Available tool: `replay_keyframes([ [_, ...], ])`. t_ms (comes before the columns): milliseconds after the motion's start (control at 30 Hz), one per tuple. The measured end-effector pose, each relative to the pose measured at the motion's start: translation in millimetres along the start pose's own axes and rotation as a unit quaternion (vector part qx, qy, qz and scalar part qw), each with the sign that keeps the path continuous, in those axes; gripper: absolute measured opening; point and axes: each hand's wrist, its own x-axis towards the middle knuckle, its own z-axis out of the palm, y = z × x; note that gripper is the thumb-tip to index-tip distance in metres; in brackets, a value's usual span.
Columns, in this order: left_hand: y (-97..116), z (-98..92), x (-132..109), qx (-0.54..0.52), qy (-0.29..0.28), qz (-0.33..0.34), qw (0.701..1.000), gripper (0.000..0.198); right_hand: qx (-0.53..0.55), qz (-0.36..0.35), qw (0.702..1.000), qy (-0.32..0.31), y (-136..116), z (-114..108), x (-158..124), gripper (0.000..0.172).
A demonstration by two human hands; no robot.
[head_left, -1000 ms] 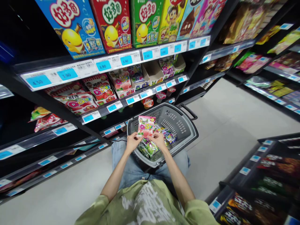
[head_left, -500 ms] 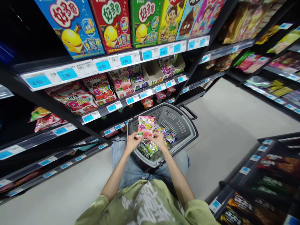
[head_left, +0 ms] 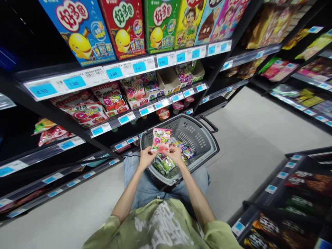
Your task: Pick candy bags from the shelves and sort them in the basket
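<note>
**Small pink-and-white rectangular candy packet (head_left: 162,140) held up over a grey plastic shopping basket (head_left: 206,155)**

A person in a light green shirt (head_left: 121,230) with pale lettering and blue denim jeans (head_left: 133,180) holds the packet by its lower edge with both hands, its colourful printed front turned up toward the head camera. The left hand (head_left: 146,158) has its fingers pinched together on the lower left corner; the right hand (head_left: 175,155) pinches the lower right part in the same way, its fingers closed on the edge with the thumb toward the middle. The packet lies across the basket's opening, on the side nearer the shelves; whether it touches anything inside cannot be told.

The basket, with slotted walls and a black handle (head_left: 209,123) at its far right, sits at the person's knees. In it, shiny green printed packets (head_left: 166,163) lie beneath the hands, and dark blue-and-purple shiny packets (head_left: 188,151) lie to their right.

Just beyond the basket, a low black shelf holds red-and-white candy packets (head_left: 89,110) and a pale open cardboard carton (head_left: 169,81). Cups with orange-red lids (head_left: 163,113) stand beneath. Above, upright cardboard boxes in blue (head_left: 80,33), red (head_left: 123,29), green (head_left: 163,26) and yellow (head_left: 190,26) line another shelf, behind blue-and-white price tags (head_left: 114,72).
</note>
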Motion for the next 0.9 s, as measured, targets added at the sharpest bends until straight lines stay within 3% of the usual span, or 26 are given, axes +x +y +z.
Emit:
replay_keyframes([
  [367,-7.0,5.6,1.9,-0.005,0.01,0.004,1.0,0.027,0.006,-0.008,1.0,-0.006,4.7,0.1,-0.1,0.05],
  [533,-11.1,11.3,4.9,0.009,0.018,0.019,1.0,0.056,0.006,-0.015,1.0,-0.01,5.9,-0.1,0.9,0.048],
  [767,2.3,5.1,0.9,0.056,-0.104,0.116,0.986,0.079,-0.002,-0.028,0.999,-0.041,11.9,-0.4,1.7,0.042],
  [900,3.5,6.0,-1.5,0.09,-0.135,0.095,0.982,0.086,-0.009,-0.033,0.996,-0.08,10.0,0.7,-2.4,0.035],
])
